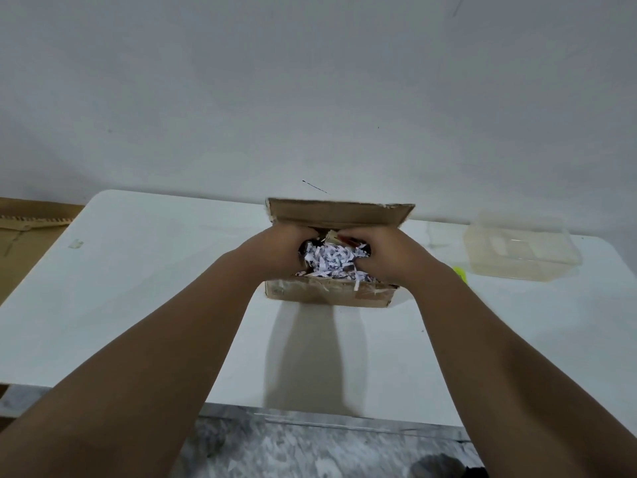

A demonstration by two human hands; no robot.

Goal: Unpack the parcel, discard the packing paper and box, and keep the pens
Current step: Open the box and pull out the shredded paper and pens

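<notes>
A small brown cardboard box (324,294) stands open in the middle of the white table (144,305), its far flap upright. Shredded white packing paper (331,262) fills it. Both my hands are inside the box: my left hand (281,251) is dug into the left side of the shreds, my right hand (377,253) into the right side. Their fingers curl down into the paper and gather it between them. Dark and reddish items show at the back of the box (348,241); whether they are pens I cannot tell.
A clear plastic container (524,248) sits at the table's right rear, with a yellow-green object (460,273) just left of it behind my right forearm. A large brown cardboard piece (24,236) stands left of the table. A grey wall is close behind.
</notes>
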